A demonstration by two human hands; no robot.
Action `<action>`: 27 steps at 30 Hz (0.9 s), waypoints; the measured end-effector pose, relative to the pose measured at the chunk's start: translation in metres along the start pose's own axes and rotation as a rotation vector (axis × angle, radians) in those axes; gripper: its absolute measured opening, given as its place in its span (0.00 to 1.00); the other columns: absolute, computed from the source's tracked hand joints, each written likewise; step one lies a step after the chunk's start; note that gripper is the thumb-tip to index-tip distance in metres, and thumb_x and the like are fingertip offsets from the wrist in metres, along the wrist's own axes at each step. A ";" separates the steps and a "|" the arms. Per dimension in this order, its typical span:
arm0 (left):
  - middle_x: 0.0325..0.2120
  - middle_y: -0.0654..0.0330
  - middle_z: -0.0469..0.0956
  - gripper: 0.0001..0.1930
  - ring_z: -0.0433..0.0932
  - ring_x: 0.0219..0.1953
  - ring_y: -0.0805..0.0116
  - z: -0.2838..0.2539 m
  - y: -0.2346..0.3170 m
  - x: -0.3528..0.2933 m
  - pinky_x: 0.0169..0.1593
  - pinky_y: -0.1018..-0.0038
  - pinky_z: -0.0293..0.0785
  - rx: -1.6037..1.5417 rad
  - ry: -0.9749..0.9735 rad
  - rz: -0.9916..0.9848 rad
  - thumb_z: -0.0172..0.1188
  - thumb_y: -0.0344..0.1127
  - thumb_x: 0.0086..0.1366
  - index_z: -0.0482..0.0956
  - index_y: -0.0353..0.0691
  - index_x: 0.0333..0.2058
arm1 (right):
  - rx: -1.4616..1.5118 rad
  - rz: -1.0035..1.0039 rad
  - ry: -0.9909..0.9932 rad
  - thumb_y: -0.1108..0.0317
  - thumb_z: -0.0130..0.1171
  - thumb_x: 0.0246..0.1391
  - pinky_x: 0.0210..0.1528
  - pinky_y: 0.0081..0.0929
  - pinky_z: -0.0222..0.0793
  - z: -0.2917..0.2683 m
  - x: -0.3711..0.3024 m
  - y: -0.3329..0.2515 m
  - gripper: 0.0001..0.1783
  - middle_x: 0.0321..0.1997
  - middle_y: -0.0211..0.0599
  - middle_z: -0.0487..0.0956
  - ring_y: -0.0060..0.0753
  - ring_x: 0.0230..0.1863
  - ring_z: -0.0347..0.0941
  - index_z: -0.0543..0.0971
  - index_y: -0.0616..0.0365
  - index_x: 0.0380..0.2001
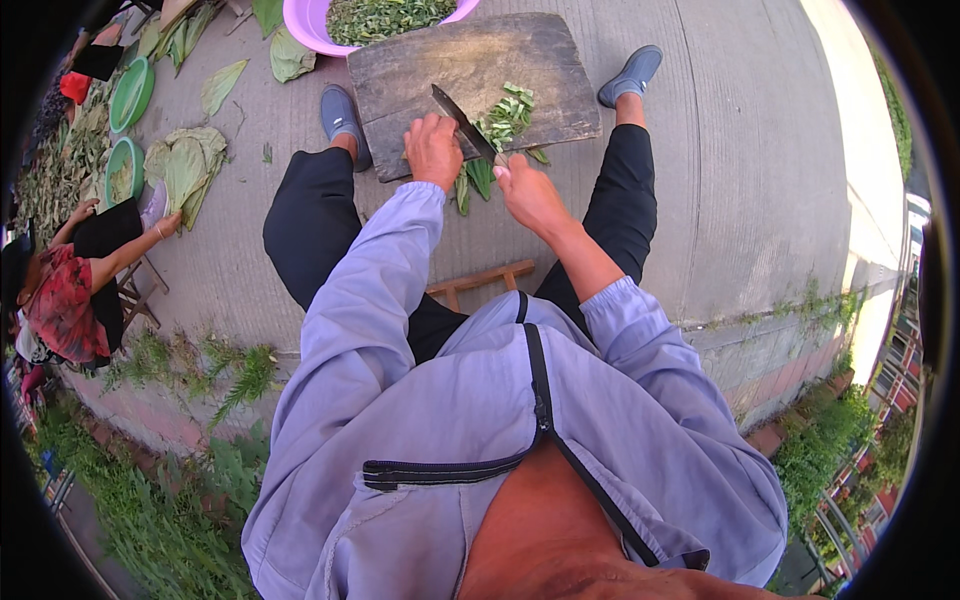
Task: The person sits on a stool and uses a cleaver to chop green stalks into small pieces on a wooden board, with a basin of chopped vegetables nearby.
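A kitchen knife (463,120) with a dark blade is held by its handle in my right hand (532,195), whose fingers are wrapped round it. The blade stands over a weathered wooden cutting board (400,75). Chopped green leaf pieces (510,112) lie on the board on the blade's right side. Just left of the blade my left hand (433,150) rests at the board's near edge with its fingers bent down; whatever is under them is hidden. Uncut green leaves (480,178) stick out past the near edge between my hands.
A pink basin (310,25) of chopped leaves stands behind the board. At the left, a seated person (70,300) reaches toward large flat leaves (190,165) near green basins (120,160). More leaves lie spread on the concrete (740,150). A wooden stool (485,280) shows beneath me.
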State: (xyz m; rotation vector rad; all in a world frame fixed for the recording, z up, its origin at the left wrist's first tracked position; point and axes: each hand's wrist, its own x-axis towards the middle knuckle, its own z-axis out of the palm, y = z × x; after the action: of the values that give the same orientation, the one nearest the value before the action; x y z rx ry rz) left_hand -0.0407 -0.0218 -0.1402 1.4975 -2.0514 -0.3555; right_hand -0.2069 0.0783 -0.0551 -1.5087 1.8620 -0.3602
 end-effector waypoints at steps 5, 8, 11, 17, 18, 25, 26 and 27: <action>0.36 0.59 0.79 0.09 0.77 0.45 0.51 -0.001 0.001 0.001 0.48 0.54 0.70 0.023 -0.010 -0.005 0.65 0.26 0.55 0.86 0.45 0.36 | -0.042 0.006 0.016 0.56 0.50 0.73 0.44 0.66 0.72 0.005 0.003 -0.008 0.20 0.34 0.69 0.82 0.76 0.38 0.80 0.72 0.67 0.42; 0.36 0.58 0.79 0.09 0.77 0.45 0.50 -0.002 0.001 0.000 0.48 0.54 0.70 0.028 -0.014 -0.002 0.65 0.27 0.55 0.86 0.45 0.36 | -0.034 0.019 0.010 0.55 0.50 0.73 0.44 0.66 0.72 0.009 0.010 -0.014 0.20 0.34 0.70 0.82 0.76 0.38 0.80 0.72 0.67 0.42; 0.36 0.58 0.79 0.08 0.77 0.45 0.50 -0.001 0.001 0.000 0.47 0.54 0.71 0.021 -0.006 0.001 0.65 0.28 0.56 0.86 0.45 0.35 | -0.028 0.007 0.042 0.55 0.51 0.73 0.44 0.67 0.72 0.016 0.023 -0.014 0.21 0.34 0.70 0.82 0.76 0.39 0.80 0.72 0.68 0.42; 0.37 0.58 0.80 0.09 0.77 0.46 0.50 -0.002 0.002 -0.001 0.48 0.53 0.71 0.025 0.014 -0.003 0.65 0.29 0.56 0.87 0.46 0.37 | -0.011 -0.035 0.113 0.55 0.52 0.72 0.43 0.67 0.72 0.026 0.037 -0.012 0.21 0.33 0.71 0.82 0.77 0.38 0.80 0.72 0.68 0.43; 0.37 0.59 0.80 0.10 0.77 0.46 0.51 -0.003 0.001 -0.002 0.49 0.53 0.70 0.029 0.010 -0.007 0.65 0.29 0.56 0.88 0.47 0.38 | -0.014 -0.040 0.119 0.55 0.52 0.72 0.43 0.67 0.72 0.027 0.037 -0.012 0.21 0.33 0.71 0.82 0.77 0.38 0.80 0.72 0.67 0.43; 0.39 0.60 0.81 0.11 0.76 0.48 0.52 -0.008 0.008 -0.006 0.51 0.54 0.70 0.009 0.004 -0.020 0.65 0.29 0.56 0.88 0.48 0.39 | 0.030 0.012 0.156 0.54 0.53 0.72 0.44 0.67 0.72 0.032 0.040 0.001 0.21 0.33 0.71 0.82 0.78 0.38 0.80 0.72 0.66 0.43; 0.39 0.60 0.81 0.11 0.77 0.48 0.52 -0.008 0.006 -0.007 0.51 0.54 0.70 0.005 -0.004 -0.025 0.65 0.29 0.57 0.88 0.48 0.39 | 0.030 0.005 0.153 0.54 0.53 0.72 0.44 0.67 0.72 0.032 0.038 0.002 0.21 0.33 0.71 0.82 0.78 0.38 0.80 0.72 0.66 0.43; 0.38 0.60 0.81 0.11 0.77 0.48 0.53 -0.008 0.003 -0.007 0.51 0.55 0.70 0.000 -0.013 -0.030 0.65 0.29 0.57 0.89 0.49 0.38 | 0.039 0.015 0.156 0.54 0.52 0.72 0.44 0.67 0.72 0.031 0.035 0.004 0.21 0.33 0.71 0.82 0.78 0.38 0.79 0.72 0.66 0.42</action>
State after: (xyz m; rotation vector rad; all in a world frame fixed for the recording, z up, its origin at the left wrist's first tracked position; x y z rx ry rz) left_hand -0.0367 -0.0134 -0.1340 1.5306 -2.0412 -0.3778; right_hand -0.1914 0.0535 -0.0914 -1.4755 1.9740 -0.5176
